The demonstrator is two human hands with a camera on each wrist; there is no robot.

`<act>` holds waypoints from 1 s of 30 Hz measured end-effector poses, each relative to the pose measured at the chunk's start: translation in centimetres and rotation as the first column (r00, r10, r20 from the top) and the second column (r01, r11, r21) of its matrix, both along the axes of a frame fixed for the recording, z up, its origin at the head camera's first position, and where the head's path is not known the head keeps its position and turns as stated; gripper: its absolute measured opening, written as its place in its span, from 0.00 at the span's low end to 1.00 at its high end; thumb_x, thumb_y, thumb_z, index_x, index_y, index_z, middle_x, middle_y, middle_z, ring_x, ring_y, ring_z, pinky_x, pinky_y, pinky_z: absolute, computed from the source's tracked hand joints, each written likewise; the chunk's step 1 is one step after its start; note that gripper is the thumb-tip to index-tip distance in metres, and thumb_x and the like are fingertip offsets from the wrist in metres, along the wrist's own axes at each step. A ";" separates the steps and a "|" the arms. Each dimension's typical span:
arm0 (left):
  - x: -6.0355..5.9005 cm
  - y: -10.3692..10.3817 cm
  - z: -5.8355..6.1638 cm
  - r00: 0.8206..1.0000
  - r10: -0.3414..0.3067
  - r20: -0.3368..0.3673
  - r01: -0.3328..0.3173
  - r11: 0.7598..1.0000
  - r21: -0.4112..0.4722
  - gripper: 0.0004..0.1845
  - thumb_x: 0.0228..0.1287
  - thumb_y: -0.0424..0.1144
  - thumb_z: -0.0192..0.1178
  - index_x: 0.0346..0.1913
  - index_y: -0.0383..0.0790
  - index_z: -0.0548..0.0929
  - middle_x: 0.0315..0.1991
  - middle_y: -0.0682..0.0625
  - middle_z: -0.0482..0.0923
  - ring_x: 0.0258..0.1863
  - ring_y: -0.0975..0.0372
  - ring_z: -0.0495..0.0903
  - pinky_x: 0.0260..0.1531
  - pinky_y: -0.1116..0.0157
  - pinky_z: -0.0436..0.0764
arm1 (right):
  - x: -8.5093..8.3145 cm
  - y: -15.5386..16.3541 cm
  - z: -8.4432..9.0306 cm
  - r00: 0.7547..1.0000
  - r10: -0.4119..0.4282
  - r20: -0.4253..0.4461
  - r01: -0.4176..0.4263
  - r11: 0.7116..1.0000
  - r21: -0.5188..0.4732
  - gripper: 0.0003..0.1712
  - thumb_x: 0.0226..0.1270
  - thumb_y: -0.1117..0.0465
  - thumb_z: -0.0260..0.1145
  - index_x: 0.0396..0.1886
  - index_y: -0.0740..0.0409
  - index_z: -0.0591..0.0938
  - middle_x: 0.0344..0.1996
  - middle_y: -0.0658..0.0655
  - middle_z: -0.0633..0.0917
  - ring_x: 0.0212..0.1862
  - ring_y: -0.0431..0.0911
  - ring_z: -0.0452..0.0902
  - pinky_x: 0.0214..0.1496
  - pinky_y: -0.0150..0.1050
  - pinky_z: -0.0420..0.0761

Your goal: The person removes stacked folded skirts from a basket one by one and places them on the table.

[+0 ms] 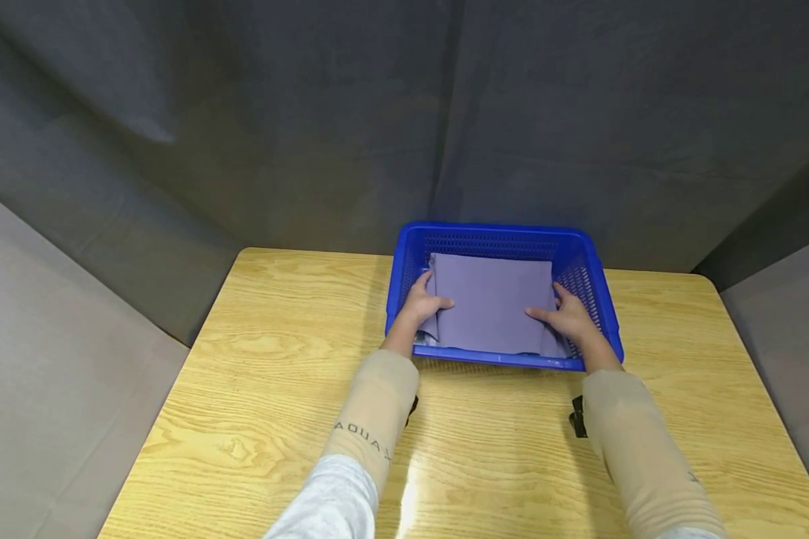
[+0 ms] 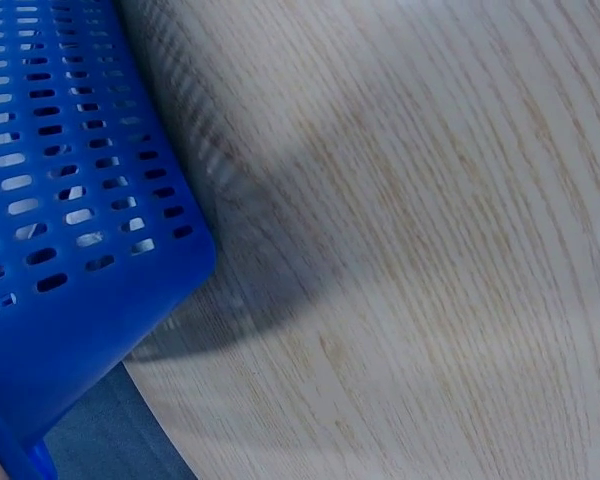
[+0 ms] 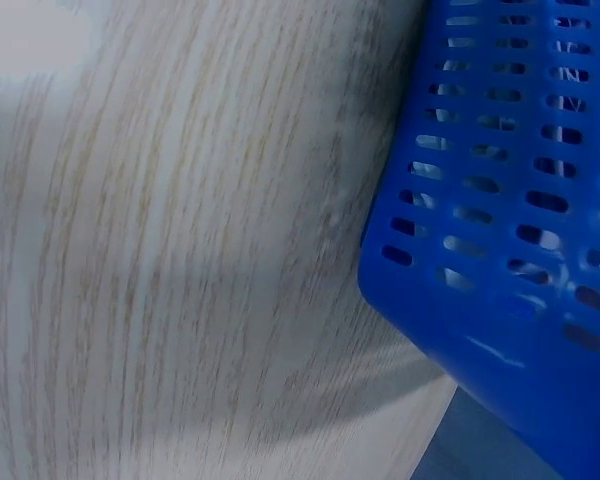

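Observation:
A folded grey-purple cloth [image 1: 495,303] lies inside a blue plastic basket [image 1: 499,360], its flat top facing up. My left hand [image 1: 421,303] holds the cloth's left side, thumb on top and fingers along the edge. At the opposite side my right hand [image 1: 569,316] grips it the same way, thumb over the top and fingers down by the right edge. Part of the fingers is hidden beside the cloth. Both wrist views show mostly the slotted outer wall of the basket [image 2: 90,290], [image 3: 460,310].
The basket stands at the back of a wood-grain table [image 1: 256,374], near a dark grey curtain [image 1: 323,127]. Something clear and shiny [image 1: 426,339] shows under the cloth at the basket's left front corner. Light grey panels [image 1: 47,359] flank the table.

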State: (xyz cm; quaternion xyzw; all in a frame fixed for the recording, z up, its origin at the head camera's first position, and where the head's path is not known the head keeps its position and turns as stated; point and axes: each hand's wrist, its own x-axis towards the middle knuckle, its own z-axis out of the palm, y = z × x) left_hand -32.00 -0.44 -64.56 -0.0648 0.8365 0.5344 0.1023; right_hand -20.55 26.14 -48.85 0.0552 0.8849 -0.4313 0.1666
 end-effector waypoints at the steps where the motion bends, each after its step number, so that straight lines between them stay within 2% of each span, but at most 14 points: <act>1: 0.2 0.0 0.3 1.000 -0.002 0.004 0.002 1.000 0.010 0.52 0.34 0.40 0.75 0.68 0.57 0.59 0.65 0.46 0.62 0.63 0.54 0.61 0.58 0.58 0.67 | 0.1 0.0 0.1 1.000 -0.005 0.007 0.005 1.000 -0.014 0.56 0.60 0.51 0.63 0.69 0.70 0.35 0.63 0.80 0.53 0.64 0.67 0.55 0.63 0.57 0.60; 3: 0.7 0.0 1.2 1.000 -0.013 0.010 0.012 0.999 0.033 0.52 0.34 0.38 0.75 0.68 0.56 0.60 0.66 0.47 0.61 0.63 0.55 0.61 0.57 0.59 0.68 | 0.1 0.0 0.2 1.000 -0.015 0.022 0.015 0.999 -0.036 0.56 0.60 0.52 0.64 0.69 0.69 0.35 0.64 0.79 0.53 0.64 0.67 0.55 0.63 0.57 0.59; 7: 2.4 -0.2 4.6 0.997 -0.028 0.068 0.021 0.996 0.091 0.52 0.36 0.35 0.75 0.68 0.56 0.59 0.68 0.50 0.58 0.66 0.56 0.57 0.60 0.59 0.65 | 0.2 0.0 0.3 0.999 -0.032 0.043 0.035 0.997 -0.064 0.57 0.59 0.52 0.64 0.69 0.69 0.35 0.65 0.78 0.52 0.64 0.66 0.54 0.64 0.57 0.58; 10: 2.5 0.0 4.9 0.997 -0.006 0.080 0.000 0.998 0.066 0.52 0.36 0.34 0.74 0.68 0.52 0.59 0.67 0.47 0.59 0.65 0.54 0.58 0.59 0.59 0.66 | 0.1 -0.1 0.2 0.998 -0.033 0.045 0.036 0.997 -0.067 0.56 0.59 0.53 0.65 0.70 0.68 0.36 0.65 0.78 0.51 0.65 0.67 0.53 0.64 0.58 0.58; 12: 1.5 0.1 3.1 0.997 0.010 0.073 -0.014 0.999 0.044 0.52 0.35 0.35 0.74 0.68 0.50 0.59 0.66 0.45 0.60 0.64 0.53 0.60 0.58 0.59 0.67 | 0.1 0.0 0.1 0.999 -0.031 0.044 0.034 0.997 -0.068 0.56 0.59 0.53 0.65 0.70 0.66 0.37 0.65 0.79 0.50 0.65 0.67 0.51 0.64 0.58 0.57; 16: -1.3 0.2 -1.8 0.996 0.030 0.082 -0.036 0.997 0.073 0.54 0.32 0.34 0.75 0.68 0.53 0.59 0.65 0.49 0.62 0.63 0.56 0.61 0.58 0.58 0.67 | 0.1 0.1 0.1 0.999 -0.028 0.044 0.031 0.997 -0.068 0.56 0.58 0.54 0.66 0.71 0.65 0.37 0.65 0.79 0.48 0.66 0.68 0.48 0.64 0.59 0.56; 17: -1.7 0.2 -2.4 0.996 0.033 0.083 -0.040 0.995 0.087 0.55 0.31 0.33 0.76 0.68 0.54 0.60 0.65 0.49 0.62 0.63 0.56 0.61 0.58 0.58 0.67 | 0.1 0.1 0.1 0.999 -0.028 0.043 0.031 0.997 -0.066 0.56 0.58 0.54 0.66 0.71 0.64 0.37 0.65 0.79 0.48 0.66 0.68 0.48 0.64 0.59 0.55; 18: -1.7 0.2 -2.6 0.996 0.035 0.077 -0.043 0.994 0.103 0.55 0.29 0.33 0.77 0.67 0.55 0.60 0.65 0.50 0.62 0.63 0.56 0.61 0.58 0.58 0.67 | 0.1 0.1 0.1 0.999 -0.027 0.042 0.030 0.998 -0.062 0.56 0.58 0.54 0.65 0.71 0.64 0.37 0.65 0.79 0.48 0.66 0.68 0.47 0.64 0.59 0.55; 19: -1.4 0.2 -2.2 0.997 0.034 0.074 -0.043 0.992 0.121 0.55 0.28 0.33 0.77 0.67 0.56 0.61 0.64 0.50 0.63 0.62 0.57 0.62 0.58 0.58 0.67 | 0.1 0.1 0.1 0.999 -0.026 0.042 0.028 0.998 -0.059 0.56 0.58 0.54 0.65 0.71 0.64 0.37 0.65 0.79 0.48 0.66 0.68 0.47 0.64 0.59 0.55; 20: -0.7 0.1 -1.2 0.998 0.035 0.055 -0.042 0.990 0.134 0.55 0.27 0.34 0.77 0.66 0.55 0.63 0.64 0.49 0.64 0.62 0.56 0.63 0.57 0.58 0.68 | 0.1 0.1 0.1 0.999 -0.026 0.039 0.028 0.998 -0.058 0.55 0.58 0.54 0.65 0.71 0.64 0.38 0.65 0.79 0.49 0.66 0.68 0.48 0.64 0.59 0.55; 24: 5.2 -0.2 9.7 0.995 0.021 0.094 -0.039 0.980 0.193 0.48 0.37 0.27 0.71 0.66 0.47 0.63 0.66 0.44 0.61 0.63 0.53 0.61 0.59 0.59 0.66 | 0.0 0.1 0.0 0.999 -0.024 0.029 0.026 0.997 -0.079 0.55 0.59 0.56 0.65 0.71 0.64 0.38 0.65 0.78 0.49 0.66 0.67 0.48 0.65 0.58 0.55; 26: 7.4 -0.3 13.8 0.993 0.017 0.117 -0.042 0.976 0.213 0.45 0.42 0.24 0.67 0.67 0.43 0.61 0.67 0.43 0.58 0.65 0.52 0.58 0.61 0.59 0.64 | 0.0 0.1 0.0 0.999 -0.025 0.026 0.028 0.996 -0.090 0.55 0.59 0.57 0.65 0.71 0.63 0.38 0.66 0.77 0.49 0.66 0.67 0.48 0.65 0.58 0.55; 27: 8.1 -0.3 15.3 0.990 0.019 0.138 -0.049 0.975 0.216 0.44 0.44 0.21 0.64 0.67 0.42 0.61 0.68 0.42 0.56 0.65 0.52 0.57 0.61 0.59 0.63 | 0.0 0.1 0.0 0.999 -0.026 0.027 0.028 0.995 -0.091 0.54 0.59 0.57 0.65 0.71 0.63 0.38 0.66 0.77 0.49 0.66 0.66 0.48 0.65 0.58 0.54; 30: 8.1 -0.4 15.2 0.992 0.022 0.128 -0.051 0.972 0.228 0.44 0.43 0.21 0.64 0.67 0.41 0.61 0.68 0.42 0.56 0.65 0.52 0.57 0.61 0.59 0.63 | 0.0 0.0 0.2 0.999 -0.026 0.028 0.028 0.996 -0.084 0.54 0.59 0.57 0.65 0.71 0.63 0.38 0.66 0.76 0.49 0.67 0.66 0.48 0.65 0.59 0.54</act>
